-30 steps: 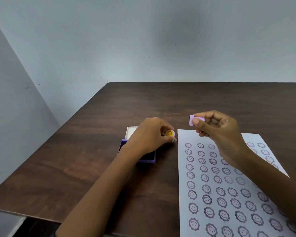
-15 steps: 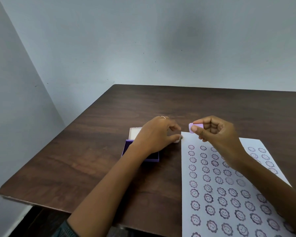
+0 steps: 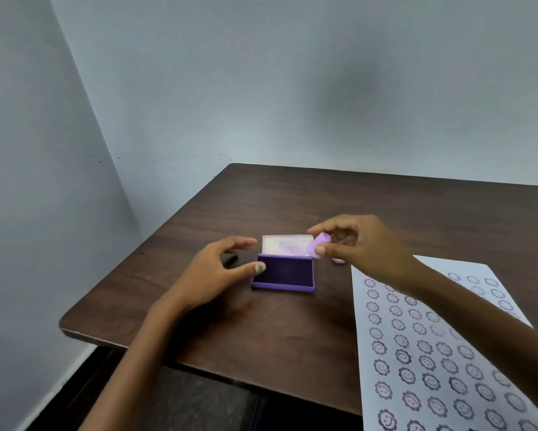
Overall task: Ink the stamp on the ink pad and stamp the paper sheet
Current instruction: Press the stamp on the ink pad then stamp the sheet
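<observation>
My right hand [image 3: 364, 244] pinches a small lilac stamp [image 3: 317, 247] between thumb and forefinger, in the air over the right corner of the ink pad's open white lid [image 3: 280, 244]. The purple ink pad [image 3: 285, 273] lies open on the table, its dark ink face up. At the pad's left edge is my left hand [image 3: 211, 275], fingers apart and holding nothing, the thumb tip just at the rim. The white paper sheet [image 3: 466, 275] lies to the right, covered with several rows of smiling flower prints.
A small lilac cap [image 3: 338, 260] sits on the table just under my right hand, between pad and paper. The dark wooden table [image 3: 292, 206] stands in a corner of grey walls; its near edge runs across in front of my forearms.
My left hand has let go of the small cap with the yellow face and moved left to the ink pad's side. My right hand has carried the stamp left toward the pad.
</observation>
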